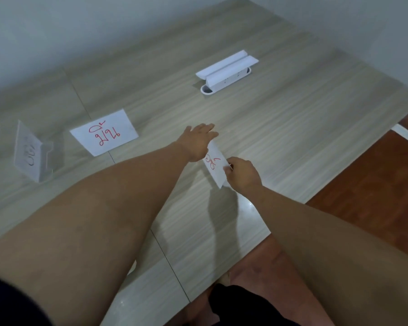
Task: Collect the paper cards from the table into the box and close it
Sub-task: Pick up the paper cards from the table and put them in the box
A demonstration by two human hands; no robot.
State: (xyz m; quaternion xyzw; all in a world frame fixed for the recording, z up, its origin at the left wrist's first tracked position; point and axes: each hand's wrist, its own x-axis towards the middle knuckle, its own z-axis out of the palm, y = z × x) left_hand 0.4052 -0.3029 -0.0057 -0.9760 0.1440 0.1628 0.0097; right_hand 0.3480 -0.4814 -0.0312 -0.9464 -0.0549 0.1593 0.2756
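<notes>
A white paper card with red writing (216, 164) is tilted up off the wooden table (292, 128), pinched at its near edge by my right hand (244, 172). My left hand (198, 141) reaches over the card's far end, fingers stretched flat and apart, holding nothing. A second white card with red writing (104, 132) lies flat on the table to the left. At the far left stands a clear plastic holder (32, 152) with a card inside it. No box can be told apart in view.
A white socket unit with a raised flap (226, 72) is set into the table at the back. The table's right edge drops to a reddish-brown floor (363, 184). My knees show below the near edge.
</notes>
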